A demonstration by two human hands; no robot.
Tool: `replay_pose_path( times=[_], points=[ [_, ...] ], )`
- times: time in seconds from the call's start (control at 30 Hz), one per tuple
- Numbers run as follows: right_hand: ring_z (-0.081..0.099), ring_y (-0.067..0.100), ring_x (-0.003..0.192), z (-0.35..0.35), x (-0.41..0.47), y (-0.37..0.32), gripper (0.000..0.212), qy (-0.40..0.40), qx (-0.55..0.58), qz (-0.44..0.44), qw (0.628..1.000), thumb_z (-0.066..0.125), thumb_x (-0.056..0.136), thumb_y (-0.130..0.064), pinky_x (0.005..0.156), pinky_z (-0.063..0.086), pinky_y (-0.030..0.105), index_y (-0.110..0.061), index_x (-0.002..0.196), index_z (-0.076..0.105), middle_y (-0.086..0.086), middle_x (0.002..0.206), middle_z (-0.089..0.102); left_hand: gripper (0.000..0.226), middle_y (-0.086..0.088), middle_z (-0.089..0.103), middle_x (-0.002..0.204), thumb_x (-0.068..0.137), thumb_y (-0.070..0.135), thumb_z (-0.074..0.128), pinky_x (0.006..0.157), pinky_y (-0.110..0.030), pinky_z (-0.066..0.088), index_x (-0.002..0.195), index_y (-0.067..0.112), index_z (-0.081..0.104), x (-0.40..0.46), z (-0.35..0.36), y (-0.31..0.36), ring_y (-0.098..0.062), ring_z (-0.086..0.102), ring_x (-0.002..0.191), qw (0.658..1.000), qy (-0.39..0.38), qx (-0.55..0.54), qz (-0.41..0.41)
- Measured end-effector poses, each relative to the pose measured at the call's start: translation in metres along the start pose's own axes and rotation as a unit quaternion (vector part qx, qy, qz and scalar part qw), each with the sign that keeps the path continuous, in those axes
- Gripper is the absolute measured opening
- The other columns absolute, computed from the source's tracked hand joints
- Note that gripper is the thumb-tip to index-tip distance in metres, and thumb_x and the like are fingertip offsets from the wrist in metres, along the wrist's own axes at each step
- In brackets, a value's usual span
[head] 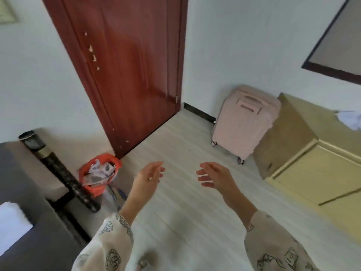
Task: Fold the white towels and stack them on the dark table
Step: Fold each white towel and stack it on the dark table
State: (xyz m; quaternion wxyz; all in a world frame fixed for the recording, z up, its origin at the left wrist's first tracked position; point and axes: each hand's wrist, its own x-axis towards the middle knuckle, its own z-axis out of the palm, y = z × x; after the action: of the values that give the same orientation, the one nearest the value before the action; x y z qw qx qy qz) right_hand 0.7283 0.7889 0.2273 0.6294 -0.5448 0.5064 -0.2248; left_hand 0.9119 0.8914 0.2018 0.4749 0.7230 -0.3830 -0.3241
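My left hand (149,176) and my right hand (214,176) hang in the air over the pale floor, fingers relaxed, holding nothing. A white folded towel (12,223) lies on the dark table (39,231) at the lower left edge. Another white cloth (350,119) lies crumpled on top of the yellow cabinet (304,159) at the far right edge, partly cut off by the frame.
A red-brown door (129,75) stands ahead. An orange bin (99,178) full of rubbish sits by a dark patterned post (64,173). A pink suitcase (242,124) stands against the wall beside the cabinet. Pale floor lies between them.
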Motion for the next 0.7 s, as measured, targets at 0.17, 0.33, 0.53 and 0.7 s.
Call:
replay_pose_path(
  times=[0.17,0.33,0.53,0.7],
  points=[
    [0.065,0.021,0.08,-0.156,0.002,0.005,0.015,0.139,0.05,-0.002,0.989,0.05,0.095,-0.018,0.081,0.053,0.039,-0.011,0.102,0.062,0.008,0.091,0.069,0.024,0.011,0.065,0.092,0.096,0.011,0.042,0.084,-0.034,0.051,0.098,0.03,0.056,0.054,0.137,0.072,-0.004,0.063,0.083,0.99,-0.124,0.029,0.067],
    [0.065,0.022,0.078,-0.289,0.019,0.017,0.014,0.247,0.089,0.001,0.965,0.05,0.095,-0.016,0.079,0.053,0.038,-0.011,0.095,0.064,0.007,0.086,0.069,0.019,0.004,0.065,0.093,0.095,0.011,0.044,0.084,-0.035,0.052,0.104,0.022,0.056,0.105,0.279,0.127,0.004,0.062,0.074,0.968,-0.22,0.035,0.114],
    [0.064,0.021,0.078,-0.435,0.081,0.005,0.016,0.32,0.114,-0.008,0.94,0.048,0.095,-0.016,0.076,0.053,0.036,-0.009,0.098,0.063,0.008,0.086,0.068,0.019,0.003,0.065,0.096,0.096,0.009,0.043,0.08,-0.034,0.053,0.102,0.022,0.057,0.187,0.44,0.193,-0.013,0.064,0.085,0.941,-0.308,0.035,0.135],
    [0.065,0.021,0.079,-0.544,0.121,-0.006,0.016,0.358,0.133,0.002,0.924,0.048,0.095,-0.017,0.074,0.053,0.033,-0.013,0.095,0.063,0.008,0.088,0.069,0.022,0.0,0.064,0.096,0.096,0.01,0.041,0.084,-0.033,0.05,0.109,0.011,0.059,0.241,0.56,0.248,-0.013,0.062,0.084,0.922,-0.35,0.062,0.152]
  ],
)
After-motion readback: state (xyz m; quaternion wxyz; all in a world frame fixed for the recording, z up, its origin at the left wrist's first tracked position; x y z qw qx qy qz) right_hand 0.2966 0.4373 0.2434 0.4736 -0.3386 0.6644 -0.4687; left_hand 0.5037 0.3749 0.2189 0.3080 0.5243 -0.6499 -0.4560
